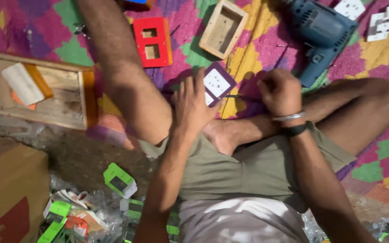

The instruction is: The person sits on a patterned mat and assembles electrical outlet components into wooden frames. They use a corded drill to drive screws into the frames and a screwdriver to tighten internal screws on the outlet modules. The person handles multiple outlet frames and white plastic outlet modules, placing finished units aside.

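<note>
Head view looks down at a person sitting cross-legged on a patterned mat [257, 40]. Left hand [193, 105] lies flat with fingers spread, pressing on a purple-framed white switch plate [217, 83] on the mat by the knee. Right hand [280, 92] is clenched around a thin screwdriver [239, 96] aimed at the plate. A blue drill [320, 33] lies nearby.
</note>
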